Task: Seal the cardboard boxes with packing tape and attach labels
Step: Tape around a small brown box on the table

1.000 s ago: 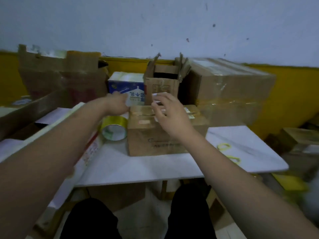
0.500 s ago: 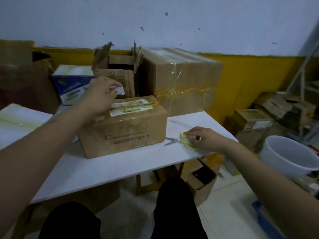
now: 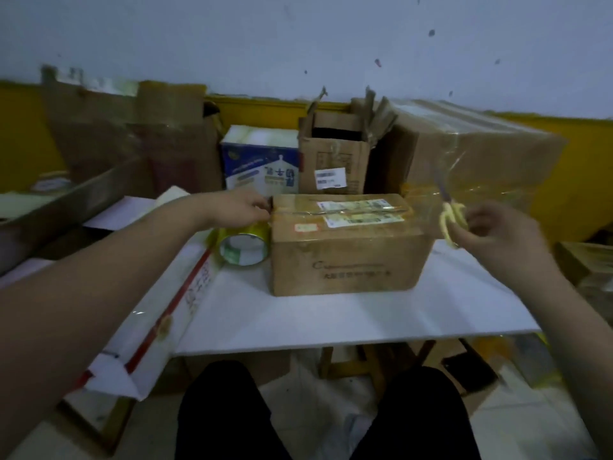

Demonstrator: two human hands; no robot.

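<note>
now l hand (image 3: pixel 237 209) pinching box (image 3: pixel 345 244) edge, r hand (image 3: pixel 494 234) gripping scissors (image 3: pixel 451 218)

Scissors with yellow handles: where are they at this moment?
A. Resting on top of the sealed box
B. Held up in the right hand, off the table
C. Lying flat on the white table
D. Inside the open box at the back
B: the right hand holds the yellow-handled scissors in the air beside the cardboard box, blades pointing up, above the white table.
</note>
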